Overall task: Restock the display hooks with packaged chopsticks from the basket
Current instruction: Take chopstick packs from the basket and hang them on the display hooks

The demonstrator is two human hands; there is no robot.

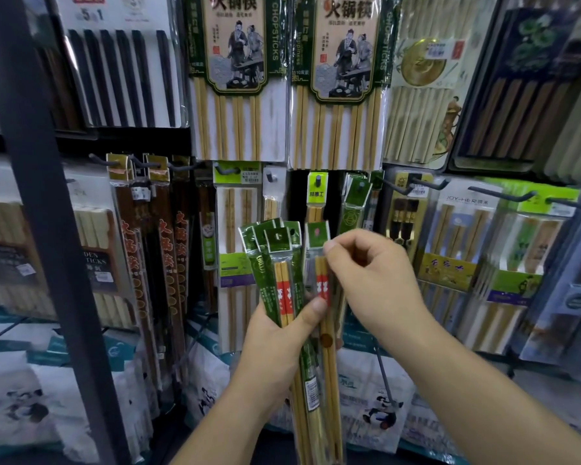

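Grips a bundle of green-topped chopstick packs [280, 263] in the left hand [275, 344], low at six o'clock, fingers curled round the middle and thumb pressed across the front. Fans the green headers up toward twelve o'clock, punched holes showing. Pinches a single pack [318, 260] at the bundle's three o'clock edge with the right hand [373, 280], thumb and forefinger closed on the clear sleeve just below its header.

Faces a wall of hung goods:
- short hook [318, 180] on a yellow-green tag, twelve o'clock from the pinched pack
- hanging green pack [354, 203] at one o'clock
- longer black hooks [428, 184] at two o'clock
- large bamboo packs [235, 122] high at twelve o'clock
- dark post [47, 229] at nine o'clock
- panda-printed bags [379, 397] at five o'clock
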